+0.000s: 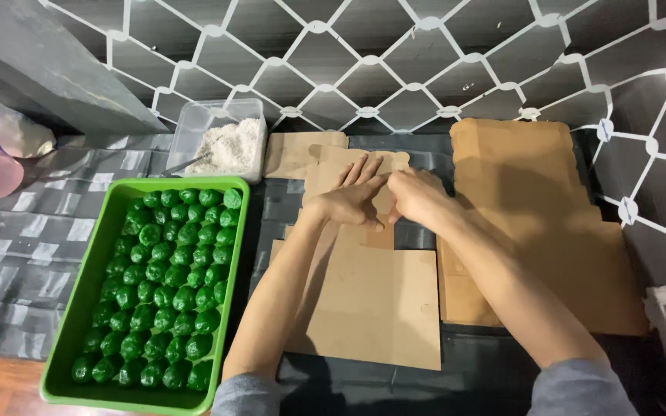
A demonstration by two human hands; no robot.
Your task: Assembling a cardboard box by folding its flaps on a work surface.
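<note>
Dim, even indoor light falls from above; soft shadows lie beside the arms on the cardboard point(383, 300). Focus is sharp at centre (edges bend slightly, corners darken).

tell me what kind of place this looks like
Probably a small home food-packing spot, not a factory. A green tray holds rows of green wrapped balls, both hands press a flat cardboard box blank, and a clear tub of white flakes stands behind.
</note>
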